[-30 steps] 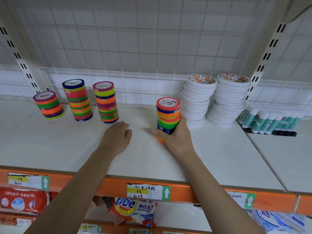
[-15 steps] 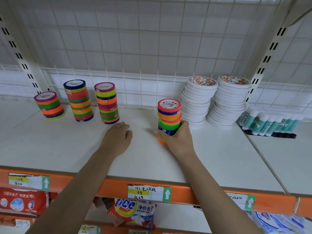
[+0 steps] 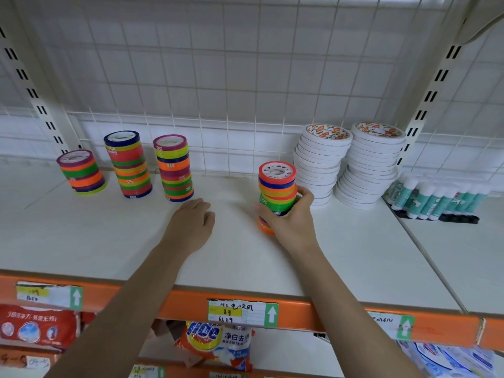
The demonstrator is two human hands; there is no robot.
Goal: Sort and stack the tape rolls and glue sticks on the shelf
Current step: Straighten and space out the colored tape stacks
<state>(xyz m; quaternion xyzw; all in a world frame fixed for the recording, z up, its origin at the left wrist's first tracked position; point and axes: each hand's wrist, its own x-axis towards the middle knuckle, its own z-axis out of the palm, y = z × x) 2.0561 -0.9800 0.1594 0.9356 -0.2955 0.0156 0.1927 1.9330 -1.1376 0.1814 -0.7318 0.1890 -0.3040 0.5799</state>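
Observation:
My right hand grips the lower part of a stack of coloured tape rolls standing mid-shelf; a red roll is on top. My left hand rests palm down on the white shelf, holding nothing. Three more coloured tape stacks stand at the back left: a short one, a tall one and another tall one. Two leaning stacks of white tape rolls stand right of the held stack. Green-and-white glue sticks stand in a row at far right.
A white wire grid backs the shelf. An orange front rail carries price labels. Detergent bags lie on the shelf below. A seam separates this shelf board from the one on the right with the glue sticks.
The view has shifted slightly. My right hand has tightened round the coloured stack, its fingers reaching a little higher up its right side. My left hand has stayed in place.

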